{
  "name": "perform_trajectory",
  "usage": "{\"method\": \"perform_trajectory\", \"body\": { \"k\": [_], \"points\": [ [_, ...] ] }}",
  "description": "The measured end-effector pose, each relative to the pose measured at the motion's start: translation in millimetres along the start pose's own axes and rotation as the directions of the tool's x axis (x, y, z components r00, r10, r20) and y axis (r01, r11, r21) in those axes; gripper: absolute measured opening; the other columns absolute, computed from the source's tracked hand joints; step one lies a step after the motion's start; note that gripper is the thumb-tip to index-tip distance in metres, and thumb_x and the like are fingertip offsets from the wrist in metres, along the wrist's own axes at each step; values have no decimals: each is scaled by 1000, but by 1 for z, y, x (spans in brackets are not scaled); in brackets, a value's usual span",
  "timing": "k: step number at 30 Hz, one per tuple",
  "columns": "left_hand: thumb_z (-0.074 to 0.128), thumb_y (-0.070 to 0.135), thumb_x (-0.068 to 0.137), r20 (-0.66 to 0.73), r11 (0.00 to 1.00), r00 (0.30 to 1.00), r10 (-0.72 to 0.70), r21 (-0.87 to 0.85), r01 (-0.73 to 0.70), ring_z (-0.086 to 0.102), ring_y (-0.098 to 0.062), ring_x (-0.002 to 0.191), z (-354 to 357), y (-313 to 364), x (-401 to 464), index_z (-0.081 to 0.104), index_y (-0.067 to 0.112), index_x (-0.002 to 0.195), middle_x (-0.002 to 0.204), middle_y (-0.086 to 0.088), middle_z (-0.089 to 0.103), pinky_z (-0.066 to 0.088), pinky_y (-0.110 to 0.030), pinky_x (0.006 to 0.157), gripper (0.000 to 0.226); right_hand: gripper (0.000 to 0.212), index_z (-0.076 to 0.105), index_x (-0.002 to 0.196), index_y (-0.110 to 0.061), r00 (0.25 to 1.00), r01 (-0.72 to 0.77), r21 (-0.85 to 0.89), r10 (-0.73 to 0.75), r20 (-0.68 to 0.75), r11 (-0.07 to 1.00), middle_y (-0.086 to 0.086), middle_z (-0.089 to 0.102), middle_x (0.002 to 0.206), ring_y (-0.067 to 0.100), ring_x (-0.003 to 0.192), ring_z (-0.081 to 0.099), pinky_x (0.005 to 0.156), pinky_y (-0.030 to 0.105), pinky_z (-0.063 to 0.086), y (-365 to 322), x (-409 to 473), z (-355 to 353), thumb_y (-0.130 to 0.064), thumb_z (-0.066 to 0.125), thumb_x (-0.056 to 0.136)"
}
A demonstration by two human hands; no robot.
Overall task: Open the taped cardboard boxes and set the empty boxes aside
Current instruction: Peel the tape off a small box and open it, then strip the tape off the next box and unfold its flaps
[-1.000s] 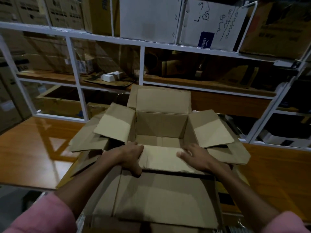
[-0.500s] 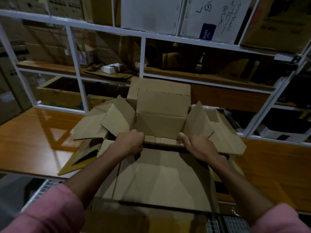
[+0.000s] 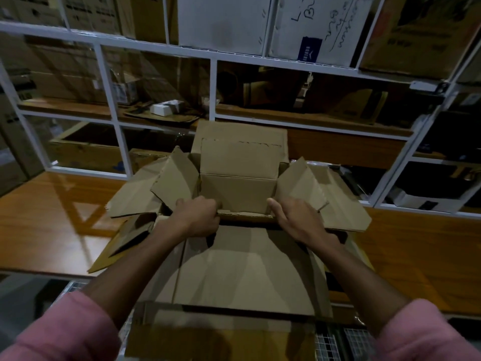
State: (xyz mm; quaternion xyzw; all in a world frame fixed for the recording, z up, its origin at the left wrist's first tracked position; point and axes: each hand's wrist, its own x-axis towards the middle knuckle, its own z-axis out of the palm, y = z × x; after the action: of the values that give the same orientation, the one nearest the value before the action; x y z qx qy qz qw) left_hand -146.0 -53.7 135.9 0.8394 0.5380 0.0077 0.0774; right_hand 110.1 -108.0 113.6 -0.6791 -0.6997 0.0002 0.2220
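Both the left hand (image 3: 197, 217) and right hand (image 3: 294, 217) curl their fingers over the near rim of the open cardboard box (image 3: 238, 194), which stands tilted on the wooden table (image 3: 52, 212), apparently ready for lifting it aside.

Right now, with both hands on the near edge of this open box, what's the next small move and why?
Probably lift the cardboard box off the wooden table and set it aside. Its flaps stand open, what shows of the inside looks empty, and the left hand and right hand already grip its near rim.
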Motion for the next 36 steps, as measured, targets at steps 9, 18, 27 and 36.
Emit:
{"method": "perform_trajectory", "body": {
  "k": [9, 18, 27, 36],
  "points": [
    [40, 47, 100, -347, 964, 902, 256, 28, -263, -13, -34, 157, 10, 74, -5, 31, 22, 157, 172, -6, 9, 0, -65, 123, 63, 63, 42, 146, -19, 967, -14, -122, -17, -253, 992, 9, 47, 148, 29, 141, 38, 114, 51, 30, -1, -29, -18, -62, 28, 102],
    [52, 44, 98, -455, 856, 770, 448, -29, -516, -11, -35, 156, 53, 228, 4, 30, 19, 156, 171, -12, 5, 7, -63, 123, 67, 71, 26, 155, -23, 894, -260, -85, 207, -397, 962, 8, 23, 165, 29, 155, 12, 122, 61, 13, 88, -111, -63, -67, 28, 99],
    [45, 45, 102, -306, 717, 671, 675, 57, -695, -17, -34, 156, 101, 438, 8, 24, 21, 161, 172, -8, -6, -1, -62, 123, 67, 75, 34, 153, -19, 764, -521, -53, 437, -474, 852, 10, 30, 162, 32, 154, 17, 120, 63, 16, 254, -248, -127, -71, 24, 99],
    [45, 52, 102, -230, 616, 587, 777, 81, -784, -20, -34, 155, 147, 633, 10, 18, 23, 161, 171, -7, -11, -1, -63, 123, 71, 81, 35, 153, -17, 587, -752, -64, 622, -518, 657, 9, 31, 162, 32, 154, 16, 119, 63, 19, 418, -384, -206, -73, 22, 97]
  ]
}}
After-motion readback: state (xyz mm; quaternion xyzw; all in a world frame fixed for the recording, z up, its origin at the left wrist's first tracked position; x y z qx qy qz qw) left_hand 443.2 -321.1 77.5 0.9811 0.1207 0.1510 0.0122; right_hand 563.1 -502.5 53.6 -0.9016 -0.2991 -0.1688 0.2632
